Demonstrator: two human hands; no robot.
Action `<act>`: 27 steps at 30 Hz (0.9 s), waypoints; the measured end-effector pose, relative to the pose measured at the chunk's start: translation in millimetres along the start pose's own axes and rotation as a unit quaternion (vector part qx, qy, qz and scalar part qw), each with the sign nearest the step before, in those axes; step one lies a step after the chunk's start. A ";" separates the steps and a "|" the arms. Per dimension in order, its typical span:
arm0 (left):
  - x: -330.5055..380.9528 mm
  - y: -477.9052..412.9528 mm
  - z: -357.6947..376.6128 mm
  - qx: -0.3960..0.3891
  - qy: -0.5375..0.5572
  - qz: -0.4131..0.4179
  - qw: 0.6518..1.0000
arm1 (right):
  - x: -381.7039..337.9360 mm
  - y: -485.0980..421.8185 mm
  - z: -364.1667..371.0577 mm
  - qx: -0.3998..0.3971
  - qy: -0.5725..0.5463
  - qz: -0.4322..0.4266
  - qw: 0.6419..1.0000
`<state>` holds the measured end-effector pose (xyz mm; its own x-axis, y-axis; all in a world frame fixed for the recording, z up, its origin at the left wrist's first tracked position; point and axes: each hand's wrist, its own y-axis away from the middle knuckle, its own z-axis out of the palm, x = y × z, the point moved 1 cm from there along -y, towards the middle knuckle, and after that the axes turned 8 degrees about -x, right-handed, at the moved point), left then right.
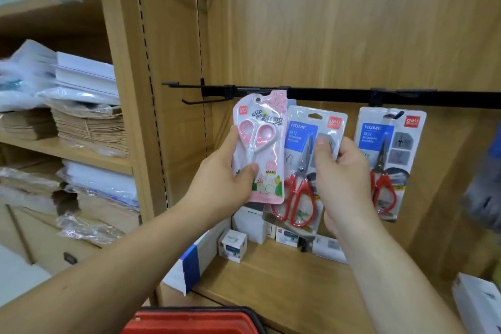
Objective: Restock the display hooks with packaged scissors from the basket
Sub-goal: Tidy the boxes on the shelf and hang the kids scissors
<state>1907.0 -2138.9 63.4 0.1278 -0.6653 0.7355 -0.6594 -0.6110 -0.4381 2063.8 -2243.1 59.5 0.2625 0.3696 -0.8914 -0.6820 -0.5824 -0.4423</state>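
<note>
Scissors pack [267, 144], pink, in left hand [222, 184]; red-handled pack [298, 130] in right hand [344, 184].

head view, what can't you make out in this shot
Head view only.
Cut off by the bottom edge: red basket, contents unseen.
Covered: whether the pink scissors pack is on a hook; its top overlaps the rail.
Partly covered by the right hand: red-handled scissors pack.
Blurred: grey-blue shape at the right edge.
Too small: fine print on the packs.

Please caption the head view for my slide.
Left hand holds pink scissors pack at black rail; right hand grips red-handled scissors pack.
</note>
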 end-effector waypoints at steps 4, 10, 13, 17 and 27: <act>-6.0 12.0 3.0 0.013 0.033 0.009 0.999 | -5.1 0.4 -5.3 0.001 0.003 -0.018 1.000; -7.9 -6.2 -3.6 0.001 -0.039 -0.021 0.999 | -10.9 5.0 -8.0 -0.014 0.009 -0.038 0.999; -14.6 -20.3 -2.1 -0.004 -0.087 -0.040 0.995 | -14.2 6.6 -11.3 -0.008 0.014 -0.040 0.999; -19.6 -24.2 5.4 0.004 -0.099 -0.071 0.993 | -17.1 5.9 -20.8 -0.007 0.004 -0.020 1.000; 45.3 20.6 83.1 -0.066 0.091 -0.008 0.994 | -28.3 4.7 -74.1 0.001 -0.114 0.043 0.993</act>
<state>1960.8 -2217.4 44.7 0.0104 -0.5596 0.8287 -0.7516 -0.5510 -0.3627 2103.7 -2309.9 75.4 0.0421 0.4721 -0.8805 -0.6960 -0.6184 -0.3648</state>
